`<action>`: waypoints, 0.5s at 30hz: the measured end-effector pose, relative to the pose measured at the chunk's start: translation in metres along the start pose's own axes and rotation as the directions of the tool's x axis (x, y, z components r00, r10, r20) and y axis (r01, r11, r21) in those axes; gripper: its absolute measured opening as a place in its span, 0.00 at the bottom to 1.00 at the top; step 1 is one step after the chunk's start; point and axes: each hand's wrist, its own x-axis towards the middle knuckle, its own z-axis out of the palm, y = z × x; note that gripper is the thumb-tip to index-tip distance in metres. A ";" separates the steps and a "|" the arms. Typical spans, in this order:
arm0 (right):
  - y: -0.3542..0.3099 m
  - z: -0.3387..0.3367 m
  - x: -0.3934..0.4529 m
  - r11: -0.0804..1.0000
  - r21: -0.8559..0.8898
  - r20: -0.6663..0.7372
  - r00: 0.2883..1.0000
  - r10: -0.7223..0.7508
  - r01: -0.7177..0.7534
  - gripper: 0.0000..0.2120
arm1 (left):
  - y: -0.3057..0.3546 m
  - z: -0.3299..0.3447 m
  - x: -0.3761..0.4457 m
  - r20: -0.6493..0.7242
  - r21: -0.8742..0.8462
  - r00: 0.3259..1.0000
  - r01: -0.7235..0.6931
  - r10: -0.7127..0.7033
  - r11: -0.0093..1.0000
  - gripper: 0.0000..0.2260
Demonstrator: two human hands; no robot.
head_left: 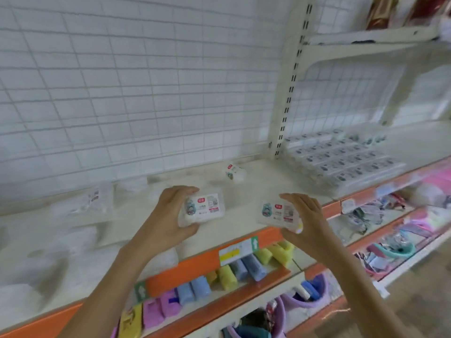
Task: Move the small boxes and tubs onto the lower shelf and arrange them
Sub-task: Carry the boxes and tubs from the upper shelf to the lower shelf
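Observation:
My left hand (168, 215) grips a small clear box (203, 208) with a red and blue label, held just above the white shelf (136, 230). A second box of the same kind (277, 213) sits in my right hand (306, 220), over the shelf's front edge. A small labelled tub (233, 172) lies tilted near the back of the shelf. Further left a clear packet (96, 201) lies blurred. Several matching boxes (346, 159) are laid out in neat rows on the shelf to the right.
A slotted upright post (289, 93) divides the bays, with wire mesh behind. Below the orange shelf edge (192, 267) lie coloured rolls (234, 272), purple tubs (310, 296) and assorted goods at the right. A higher shelf (366, 42) is at upper right.

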 end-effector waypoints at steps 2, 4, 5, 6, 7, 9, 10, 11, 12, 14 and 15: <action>0.020 -0.026 -0.033 0.998 -0.041 -0.022 0.999 0.037 -0.038 0.31 | 0.028 0.029 0.002 0.038 -0.038 0.999 -0.037 0.038 0.999 0.29; 0.046 -0.049 -0.071 0.994 -0.055 -0.039 0.995 0.091 -0.093 0.31 | 0.053 0.061 0.003 0.074 -0.068 0.996 -0.049 0.054 0.997 0.30; 0.058 -0.060 -0.091 0.990 -0.062 -0.047 0.991 0.124 -0.127 0.32 | 0.065 0.078 0.002 0.093 -0.080 0.994 -0.045 0.053 0.996 0.31; 0.070 -0.071 -0.111 0.983 -0.067 -0.056 0.985 0.164 -0.168 0.33 | 0.076 0.094 0.001 0.111 -0.089 0.992 -0.042 0.052 0.995 0.32; 0.082 -0.083 -0.130 0.974 -0.066 -0.065 0.975 0.213 -0.217 0.33 | 0.088 0.110 0.000 0.126 -0.093 0.990 -0.052 0.064 0.994 0.32; 0.102 -0.104 -0.168 0.950 -0.060 -0.079 0.951 0.300 -0.305 0.32 | 0.112 0.140 -0.005 0.166 -0.118 0.982 -0.070 0.089 0.991 0.29; 0.112 -0.114 -0.186 0.940 -0.057 -0.092 0.939 0.330 -0.336 0.32 | 0.125 0.155 -0.008 0.188 -0.137 0.978 -0.061 0.087 0.989 0.30; 0.120 -0.124 -0.201 0.929 -0.051 -0.103 0.927 0.359 -0.366 0.32 | 0.138 0.169 -0.012 0.212 -0.157 0.975 -0.038 0.071 0.987 0.31; 0.127 -0.134 -0.216 0.917 -0.045 -0.113 0.914 0.389 -0.396 0.32 | 0.150 0.182 -0.015 0.232 -0.175 0.971 -0.014 0.054 0.985 0.32; 0.141 -0.151 -0.245 0.894 -0.046 -0.130 0.890 0.437 -0.446 0.33 | 0.172 0.210 -0.020 0.263 -0.188 0.964 0.014 0.036 0.982 0.30; 0.147 -0.160 -0.259 0.878 -0.049 -0.134 0.874 0.467 -0.476 0.33 | 0.182 0.223 -0.022 0.277 -0.188 0.960 0.020 0.033 0.982 0.29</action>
